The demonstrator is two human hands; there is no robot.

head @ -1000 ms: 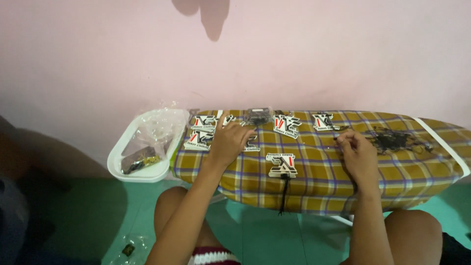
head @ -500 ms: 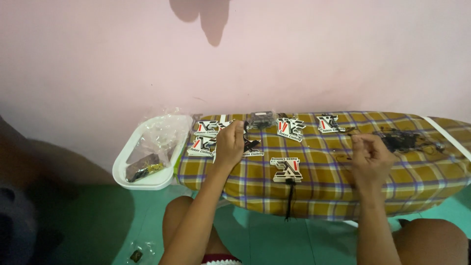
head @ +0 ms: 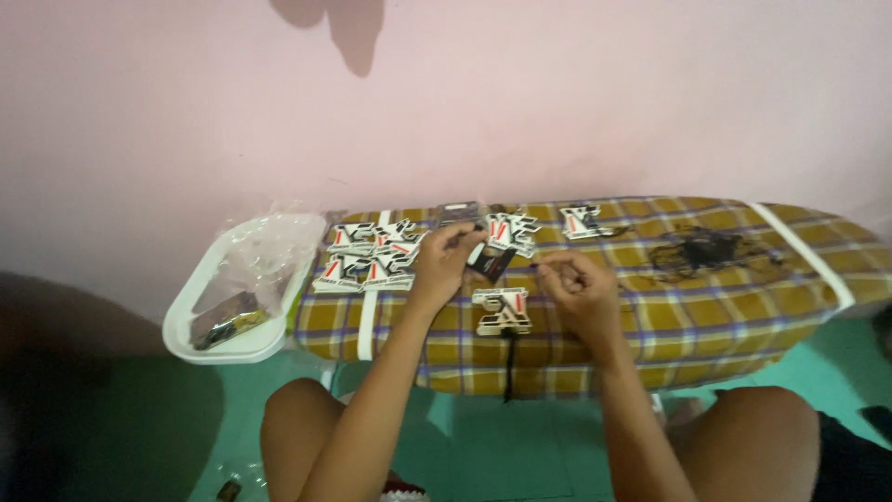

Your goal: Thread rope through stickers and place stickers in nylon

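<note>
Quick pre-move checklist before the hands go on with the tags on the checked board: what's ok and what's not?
1. Left hand grips a small dark piece: ok.
2. Right hand closed near that piece; what it pinches: cannot tell.
3. Single tag lies flat below the hands, black cord hanging off the board edge: ok.
4. Tag pile lies left of the hands, apart: ok.
5. Tangle of black cords on the checked board, right of the right hand: ok.
6. White tray beside the board's left end: ok.
</note>
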